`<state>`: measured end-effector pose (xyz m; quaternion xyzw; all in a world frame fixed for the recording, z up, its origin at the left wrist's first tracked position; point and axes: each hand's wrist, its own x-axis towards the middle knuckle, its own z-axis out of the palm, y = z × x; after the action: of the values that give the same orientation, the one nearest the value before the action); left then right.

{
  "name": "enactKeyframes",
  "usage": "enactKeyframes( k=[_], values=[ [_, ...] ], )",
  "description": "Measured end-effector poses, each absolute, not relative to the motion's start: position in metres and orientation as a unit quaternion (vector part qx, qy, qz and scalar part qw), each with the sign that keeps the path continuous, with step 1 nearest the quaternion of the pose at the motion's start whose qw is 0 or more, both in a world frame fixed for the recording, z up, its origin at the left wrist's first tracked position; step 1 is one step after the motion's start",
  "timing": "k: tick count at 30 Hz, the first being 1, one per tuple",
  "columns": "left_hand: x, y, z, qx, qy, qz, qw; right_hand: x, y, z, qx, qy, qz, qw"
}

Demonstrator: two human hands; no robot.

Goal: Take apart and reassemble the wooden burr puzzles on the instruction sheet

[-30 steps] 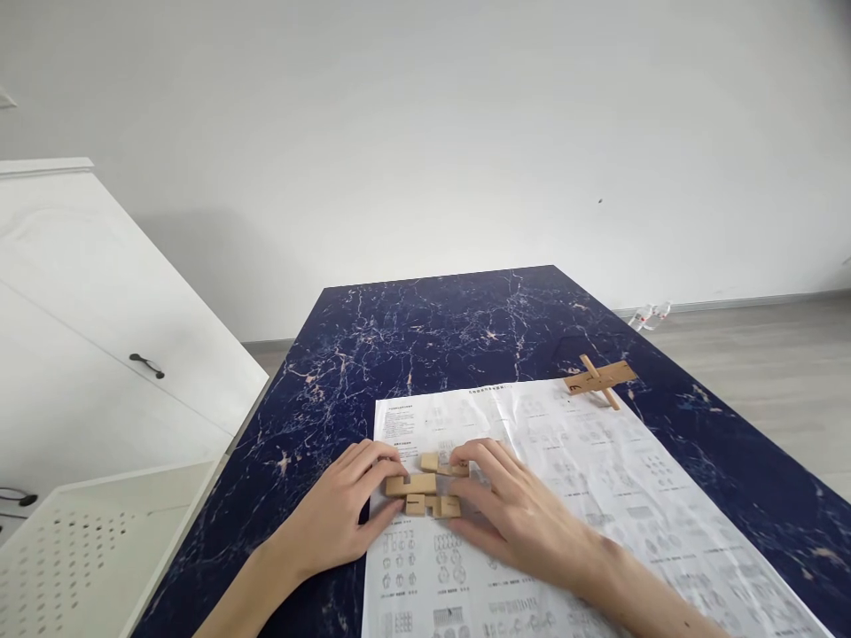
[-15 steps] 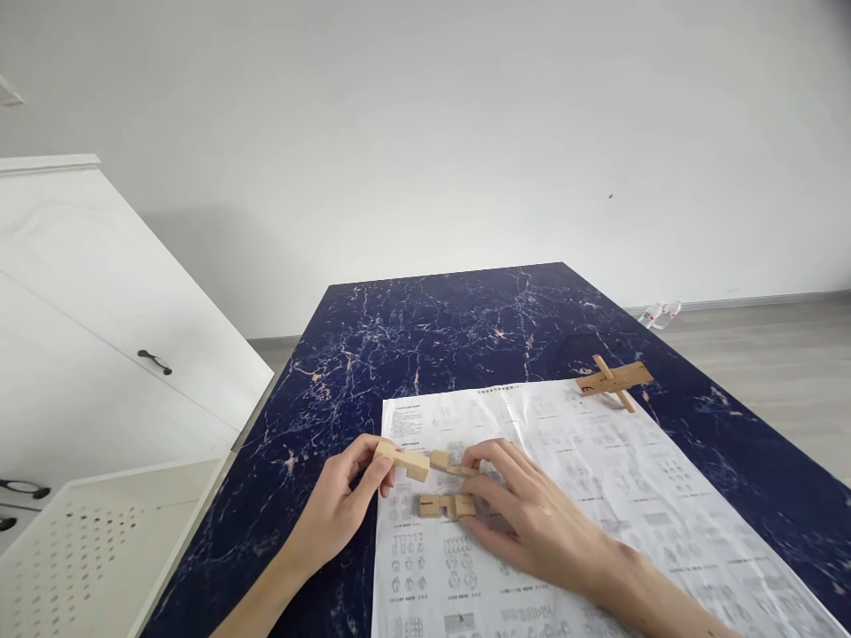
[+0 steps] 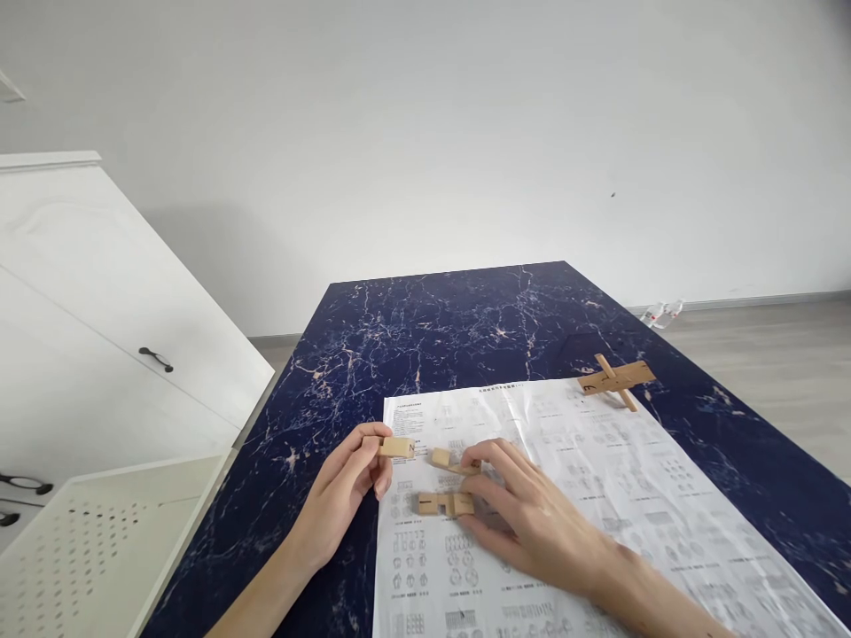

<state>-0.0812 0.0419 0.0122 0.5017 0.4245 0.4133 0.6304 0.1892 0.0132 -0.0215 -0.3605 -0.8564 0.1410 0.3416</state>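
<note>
Between the thumb and fingers of my left hand (image 3: 349, 470) is a small notched wooden puzzle piece (image 3: 397, 447), raised at the sheet's left edge, with a dark mark on its end. My right hand (image 3: 525, 505) rests on the paper with curled fingers. Its fingertips lie on the right end of a second notched wooden piece (image 3: 441, 458). Nearer to me, a third notched wooden piece (image 3: 429, 504) lies with its right end against that hand's thumb side. Under them spreads a white printed sheet (image 3: 458, 412) covered in small diagrams.
A flat wooden piece (image 3: 631, 376) with a rod through it lies at the sheet's far right corner. The dark blue marbled table (image 3: 432, 332) ends at a pale wall. To the left stand a white cabinet (image 3: 99, 266) and a perforated white panel (image 3: 86, 540).
My left hand has turned its wooden piece and drawn it slightly left and up, away from the others, so a marked end shows. My right hand has stayed almost still.
</note>
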Motion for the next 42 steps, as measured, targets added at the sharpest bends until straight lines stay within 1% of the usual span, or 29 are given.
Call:
enactKeyframes(
  k=[9,14,19,24,32,37,42],
  values=[
    [-0.0787,0.0417,0.0102,0.456,0.435,0.432,0.644,0.1883,0.0117,-0.0187,-0.358,-0.853,0.145,0.352],
    [-0.0768,0.0373,0.0124,0.498,0.449,0.391,0.631,0.1888,0.0116,-0.02,-0.352,-0.855,0.148,0.351],
    [-0.0761,0.0374,0.0095,0.524,0.442,0.381,0.62,0.1891,0.0116,-0.0204,-0.35,-0.855,0.146,0.355],
    [-0.0776,0.0385,0.0073,0.561,0.451,0.383,0.579,0.188,0.0122,-0.0194,-0.352,-0.852,0.143,0.36],
    [-0.081,0.0369,0.005,0.619,0.482,0.342,0.518,0.1875,0.0117,-0.0182,-0.357,-0.85,0.14,0.362],
    [-0.077,0.0373,0.0073,0.652,0.455,0.32,0.514,0.1876,0.0119,-0.021,-0.363,-0.85,0.147,0.353],
    [-0.0734,0.0379,0.011,0.654,0.482,0.317,0.49,0.1877,0.012,-0.0209,-0.358,-0.85,0.151,0.357]
  ],
)
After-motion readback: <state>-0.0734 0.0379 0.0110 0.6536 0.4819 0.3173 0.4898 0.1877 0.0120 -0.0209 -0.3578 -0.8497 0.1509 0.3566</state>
